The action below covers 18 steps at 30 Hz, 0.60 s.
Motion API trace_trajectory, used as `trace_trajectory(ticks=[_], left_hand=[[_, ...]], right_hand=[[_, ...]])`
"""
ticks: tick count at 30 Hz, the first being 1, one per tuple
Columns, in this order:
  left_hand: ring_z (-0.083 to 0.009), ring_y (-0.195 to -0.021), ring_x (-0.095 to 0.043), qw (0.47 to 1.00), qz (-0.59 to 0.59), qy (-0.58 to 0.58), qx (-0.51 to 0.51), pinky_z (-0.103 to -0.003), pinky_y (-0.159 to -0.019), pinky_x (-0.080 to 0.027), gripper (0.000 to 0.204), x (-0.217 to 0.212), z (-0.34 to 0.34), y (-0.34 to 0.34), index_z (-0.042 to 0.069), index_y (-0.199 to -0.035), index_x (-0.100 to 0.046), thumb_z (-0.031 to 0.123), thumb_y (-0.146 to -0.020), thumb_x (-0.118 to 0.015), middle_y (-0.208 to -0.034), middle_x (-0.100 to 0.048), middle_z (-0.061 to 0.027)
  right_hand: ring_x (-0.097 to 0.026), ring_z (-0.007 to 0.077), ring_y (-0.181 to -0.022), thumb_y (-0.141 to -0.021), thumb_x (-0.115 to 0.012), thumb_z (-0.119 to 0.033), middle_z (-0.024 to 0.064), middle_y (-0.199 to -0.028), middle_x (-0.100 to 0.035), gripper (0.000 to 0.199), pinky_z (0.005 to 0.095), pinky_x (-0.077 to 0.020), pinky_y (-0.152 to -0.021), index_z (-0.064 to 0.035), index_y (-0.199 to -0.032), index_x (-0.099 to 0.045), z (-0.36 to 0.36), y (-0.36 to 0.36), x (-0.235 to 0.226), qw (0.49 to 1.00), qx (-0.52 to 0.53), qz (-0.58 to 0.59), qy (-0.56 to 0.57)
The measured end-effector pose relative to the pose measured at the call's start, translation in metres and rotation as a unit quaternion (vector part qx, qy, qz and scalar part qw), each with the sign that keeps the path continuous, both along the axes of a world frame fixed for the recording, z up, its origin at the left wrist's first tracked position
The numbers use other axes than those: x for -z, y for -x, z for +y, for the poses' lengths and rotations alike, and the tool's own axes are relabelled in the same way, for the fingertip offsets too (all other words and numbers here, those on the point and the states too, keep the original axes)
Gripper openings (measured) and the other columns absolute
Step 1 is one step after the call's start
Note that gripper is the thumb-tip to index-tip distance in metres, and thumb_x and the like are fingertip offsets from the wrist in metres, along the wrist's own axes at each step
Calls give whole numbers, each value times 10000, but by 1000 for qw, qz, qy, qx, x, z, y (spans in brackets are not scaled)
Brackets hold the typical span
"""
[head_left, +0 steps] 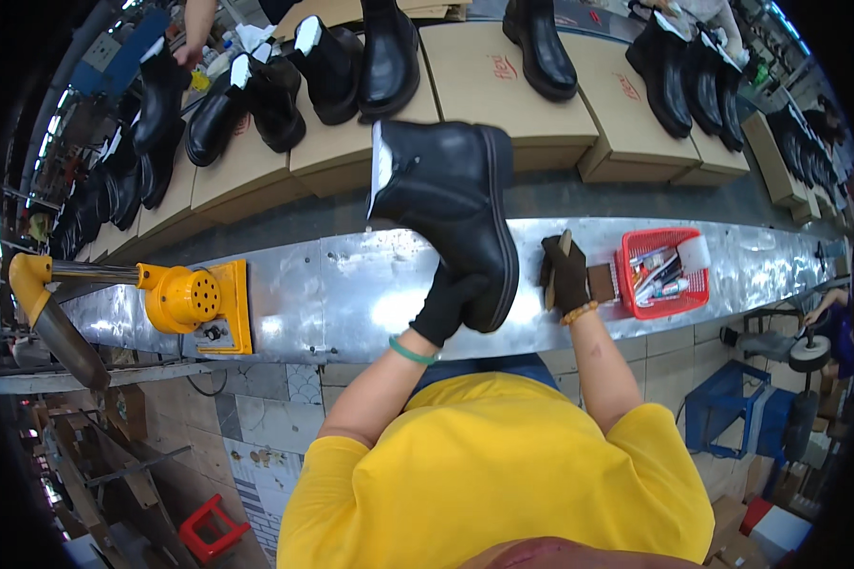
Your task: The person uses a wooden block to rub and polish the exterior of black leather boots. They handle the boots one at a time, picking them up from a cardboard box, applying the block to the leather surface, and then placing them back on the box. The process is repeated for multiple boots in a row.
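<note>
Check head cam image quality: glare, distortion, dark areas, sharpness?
Head view: white glare patches on the metal bench; head view: fisheye bowing of the bench's long edges, black corners; head view: the held black boot looks reasonably sharp, with soft sheen.

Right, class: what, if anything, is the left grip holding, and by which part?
The black-gloved left grip holds a black leather-looking ankle boot by its toe end.

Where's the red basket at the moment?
In the head view, the red basket sits on the metal bench, to the right of the person's right hand, with a small brown piece between them.
</note>
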<state>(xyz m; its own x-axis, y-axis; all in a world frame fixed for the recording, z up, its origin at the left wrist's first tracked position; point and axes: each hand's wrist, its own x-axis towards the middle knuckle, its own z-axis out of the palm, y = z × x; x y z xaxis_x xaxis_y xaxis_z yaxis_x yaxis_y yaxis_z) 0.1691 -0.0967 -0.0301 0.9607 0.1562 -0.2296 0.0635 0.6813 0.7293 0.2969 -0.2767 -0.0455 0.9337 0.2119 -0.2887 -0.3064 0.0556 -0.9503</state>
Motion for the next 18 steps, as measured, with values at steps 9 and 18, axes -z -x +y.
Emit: trace_trajectory(ticks=[9, 18], left_hand=[[-256, -1083, -542, 991, -45, -106, -70, -326, -922, -442, 813, -76, 47, -207, -11, -1335, -340, 218, -681, -765, -1225, -507, -175], [-346, -1122, -515, 890, 82, -353, -277, -373, -922, -430, 832, -57, 49, -300, -38, -1355, -294, 341, -726, -686, -1213, -502, -273]], right_hand=[[-454, 146, -383, -836, -603, -216, 37, -537, -495, 166, 275, -359, -365, -60, -823, -547, -1, 0, -5, 1000, -9, -5, 0], [-456, 146, -389, -838, -598, -194, 41, -547, -497, 156, 269, -367, -370, -50, -852, -538, -3, 2, -8, 1000, -14, 19, -8]])
